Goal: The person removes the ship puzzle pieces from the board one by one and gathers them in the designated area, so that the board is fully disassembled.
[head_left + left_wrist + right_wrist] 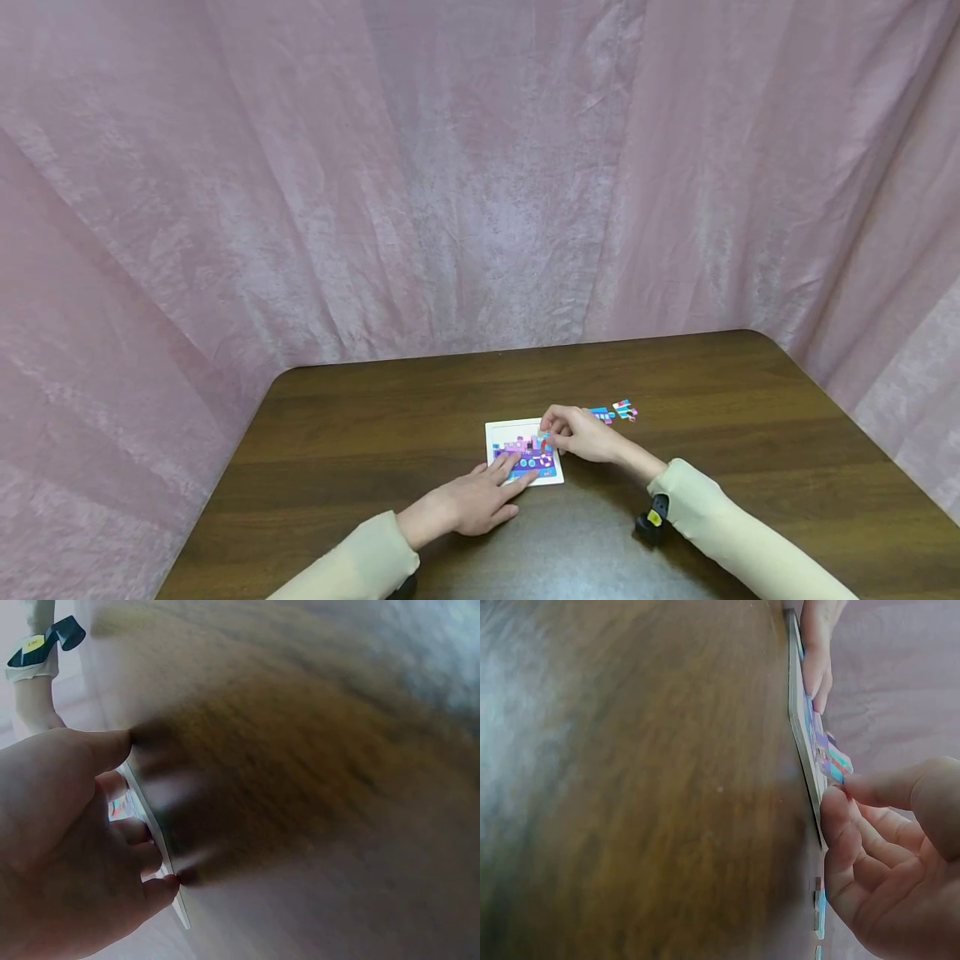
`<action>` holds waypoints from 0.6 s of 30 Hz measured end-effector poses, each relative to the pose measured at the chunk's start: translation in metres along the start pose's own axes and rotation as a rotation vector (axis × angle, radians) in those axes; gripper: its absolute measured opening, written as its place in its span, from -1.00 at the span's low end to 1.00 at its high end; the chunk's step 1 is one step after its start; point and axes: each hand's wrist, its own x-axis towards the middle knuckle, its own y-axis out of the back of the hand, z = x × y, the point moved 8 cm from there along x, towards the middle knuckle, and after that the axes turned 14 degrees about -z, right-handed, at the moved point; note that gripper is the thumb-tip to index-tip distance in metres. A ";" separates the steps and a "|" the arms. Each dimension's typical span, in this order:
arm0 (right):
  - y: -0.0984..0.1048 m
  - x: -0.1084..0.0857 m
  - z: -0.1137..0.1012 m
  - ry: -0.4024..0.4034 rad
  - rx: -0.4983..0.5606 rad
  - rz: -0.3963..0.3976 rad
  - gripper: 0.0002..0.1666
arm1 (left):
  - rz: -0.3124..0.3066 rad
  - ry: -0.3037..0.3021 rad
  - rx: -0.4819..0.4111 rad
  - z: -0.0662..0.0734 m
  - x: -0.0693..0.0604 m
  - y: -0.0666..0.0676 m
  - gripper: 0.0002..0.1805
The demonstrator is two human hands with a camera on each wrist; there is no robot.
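Puzzle piece (838,760) slants above the board (512,430), long axis unclear; right hand (583,433) pinches it, left hand (483,498) spread.

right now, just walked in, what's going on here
Someone is putting together a small jigsaw puzzle on a wooden table. Their left hand rests across its lower left, while the right hand pinches a colourful piece at its right side. The puzzle is partly filled, and its upper part looks blank. At least two loose pieces lie on the table to the right.
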 end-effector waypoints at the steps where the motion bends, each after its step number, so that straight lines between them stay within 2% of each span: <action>1: 0.001 0.000 0.000 0.004 0.012 0.004 -0.89 | 0.003 0.000 0.002 0.000 0.000 0.000 -0.38; 15: 0.010 -0.015 0.006 -0.015 0.097 -0.007 -0.86 | -0.008 0.002 -0.009 -0.002 0.003 -0.008 -0.37; 18: 0.012 -0.019 0.009 -0.033 0.084 -0.007 -0.86 | 0.002 0.003 -0.020 -0.002 0.003 -0.008 -0.36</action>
